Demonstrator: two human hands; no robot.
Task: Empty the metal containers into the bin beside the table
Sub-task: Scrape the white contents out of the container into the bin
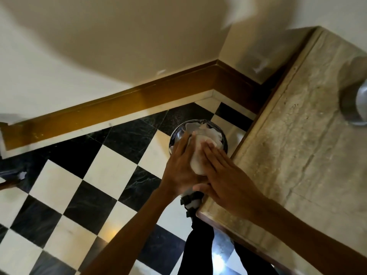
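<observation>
Nearest, two bare forearms reach forward over the checkered floor [65,187]. The left hand [179,171] and the right hand [224,175] press flat against either side of a whitish object [198,155], blurred, so I cannot tell whether it is a container or a wad of paper; the grip of each is an open palm clamping it between them. Under the wrists a dark strapped item [191,201] is partly hidden. Just beyond the fingertips stands the bin [176,135], shiny, white paper [206,130] at its mouth, beside the stone surface [297,145]. A metal container [355,108] rests on that surface, cut off by the frame edge. Farther off runs a brown skirting board [119,104].
</observation>
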